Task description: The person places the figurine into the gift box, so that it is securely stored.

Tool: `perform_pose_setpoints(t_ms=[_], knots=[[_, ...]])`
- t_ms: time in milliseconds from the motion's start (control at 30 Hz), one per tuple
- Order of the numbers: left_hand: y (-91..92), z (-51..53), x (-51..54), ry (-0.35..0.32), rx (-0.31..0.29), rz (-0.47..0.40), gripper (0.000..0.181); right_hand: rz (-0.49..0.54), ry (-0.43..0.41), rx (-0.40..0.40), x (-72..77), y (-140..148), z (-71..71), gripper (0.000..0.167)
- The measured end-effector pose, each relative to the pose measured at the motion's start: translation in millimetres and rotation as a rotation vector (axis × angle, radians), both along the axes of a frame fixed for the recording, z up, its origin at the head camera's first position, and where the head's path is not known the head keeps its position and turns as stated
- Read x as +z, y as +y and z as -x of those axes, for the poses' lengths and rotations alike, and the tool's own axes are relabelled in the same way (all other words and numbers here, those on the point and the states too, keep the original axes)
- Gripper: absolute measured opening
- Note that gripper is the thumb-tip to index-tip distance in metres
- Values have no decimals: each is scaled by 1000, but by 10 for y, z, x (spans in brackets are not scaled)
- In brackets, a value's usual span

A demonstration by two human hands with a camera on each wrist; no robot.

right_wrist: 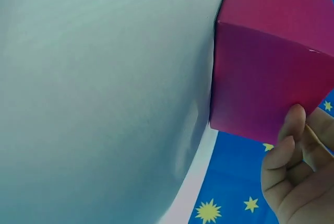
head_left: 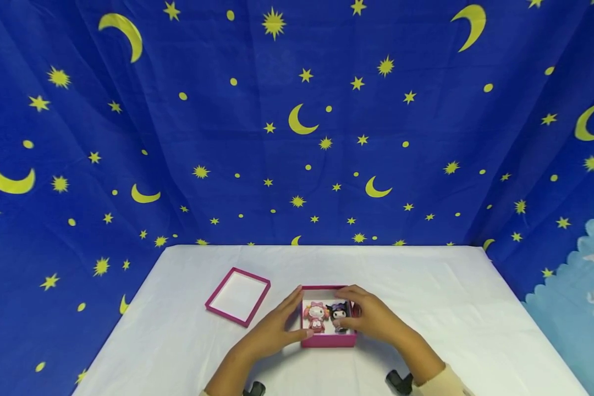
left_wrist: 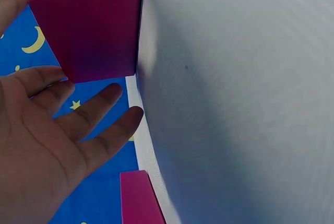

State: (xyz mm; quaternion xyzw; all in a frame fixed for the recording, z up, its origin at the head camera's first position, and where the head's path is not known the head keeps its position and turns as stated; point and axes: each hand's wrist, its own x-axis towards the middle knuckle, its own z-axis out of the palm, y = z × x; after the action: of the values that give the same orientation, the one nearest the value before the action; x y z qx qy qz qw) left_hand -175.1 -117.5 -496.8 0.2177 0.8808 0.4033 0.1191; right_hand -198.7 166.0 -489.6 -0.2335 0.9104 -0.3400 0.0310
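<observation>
A magenta box point(head_left: 328, 341) without its cover sits on the white table. Inside stand two small figurines side by side: a pink one with a bow point(head_left: 316, 316) and a black-hooded one point(head_left: 339, 314). My left hand point(head_left: 269, 330) holds the box's left side, its thumb near the front corner and fingertips at the back corner; in the left wrist view its other fingers are spread apart. On the opposite side, my right hand point(head_left: 376, 316) grips the box. Its thumb reaches over the rim beside the black figurine, partly covering it, and curled fingers point(right_wrist: 295, 122) touch the outer wall.
A magenta box lid point(head_left: 226, 315) with a white inside lies to the left, turned at an angle. The white tablecloth point(head_left: 440, 286) extends around the box. Behind the table hangs a blue cloth point(head_left: 257, 159) with yellow moons and stars.
</observation>
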Motion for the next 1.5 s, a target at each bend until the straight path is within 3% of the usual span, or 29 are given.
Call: perform_pose_setpoints(t_ms=[167, 433, 567, 800, 1067, 1233, 1500], knots=[[-12, 27, 38, 33, 36, -27, 89, 83, -3, -36, 38, 76, -49, 71], [-108, 81, 191, 83, 254, -60, 69, 87, -20, -54, 26, 224, -114, 83], [-178, 87, 232, 89, 322, -45, 67, 84, -77, -47, 1, 280, -154, 92], [-269, 98, 224, 104, 367, -25, 66, 97, -130, 17, -22, 313, -178, 94], [-363, 132, 115, 164, 417, 30, 65, 96, -148, 57, -50, 325, -171, 96], [-435, 152, 94, 136, 472, 99, 67, 80, -161, 68, -61, 320, -159, 96], [-535, 198, 87, 107, 449, 161, 65, 92, -181, 92, -73, 315, -172, 97]])
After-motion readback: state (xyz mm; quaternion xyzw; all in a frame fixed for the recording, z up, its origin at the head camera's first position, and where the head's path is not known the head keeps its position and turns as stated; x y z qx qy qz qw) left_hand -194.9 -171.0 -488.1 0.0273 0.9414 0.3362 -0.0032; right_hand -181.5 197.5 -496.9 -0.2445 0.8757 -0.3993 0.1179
